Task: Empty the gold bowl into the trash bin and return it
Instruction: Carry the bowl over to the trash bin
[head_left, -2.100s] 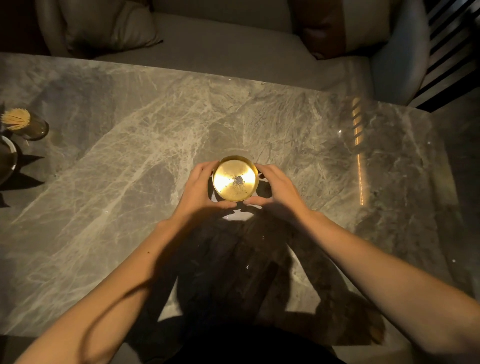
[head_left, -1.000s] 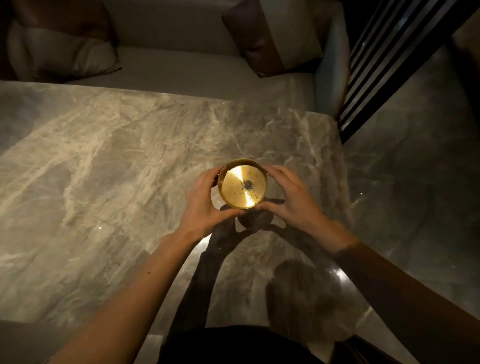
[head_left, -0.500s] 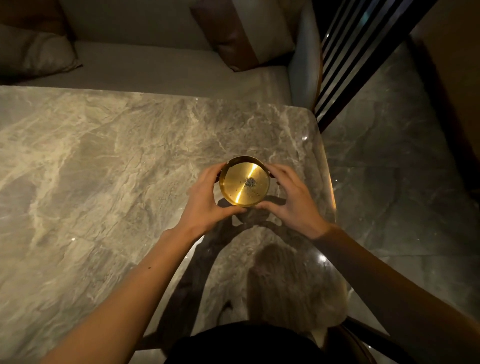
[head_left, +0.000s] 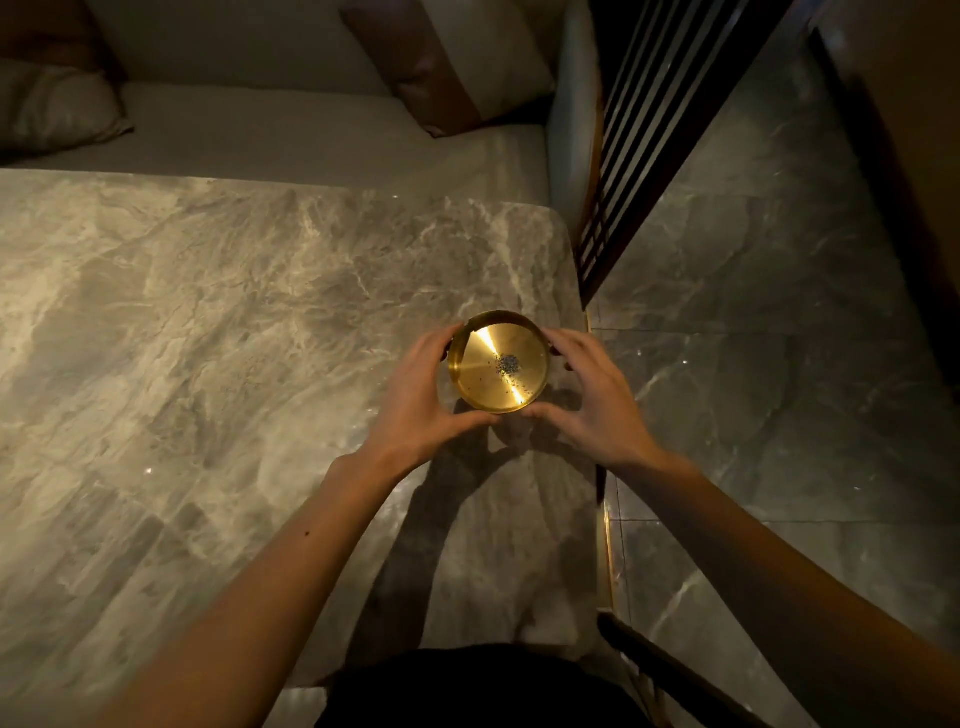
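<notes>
A shallow round gold bowl (head_left: 485, 376) with a small heap of dark grey crumbs at its centre is held level above the marble table (head_left: 208, 338), close to the table's right edge. My left hand (head_left: 421, 400) cups its left side and my right hand (head_left: 592, 400) cups its right side, thumbs under the near rim. The hands' shadow falls on the table just below. No trash bin is in view.
A pale sofa (head_left: 311, 135) with cushions (head_left: 57, 111) runs along the table's far side. A dark slatted screen (head_left: 644, 130) stands beyond the right corner. Dark polished floor tiles (head_left: 779, 338) lie to the right. A dark chair back (head_left: 675, 670) is at bottom right.
Both hands have carried the bowl rightward from the table's middle to near its right edge. The view has turned right, bringing the floor and screen into sight.
</notes>
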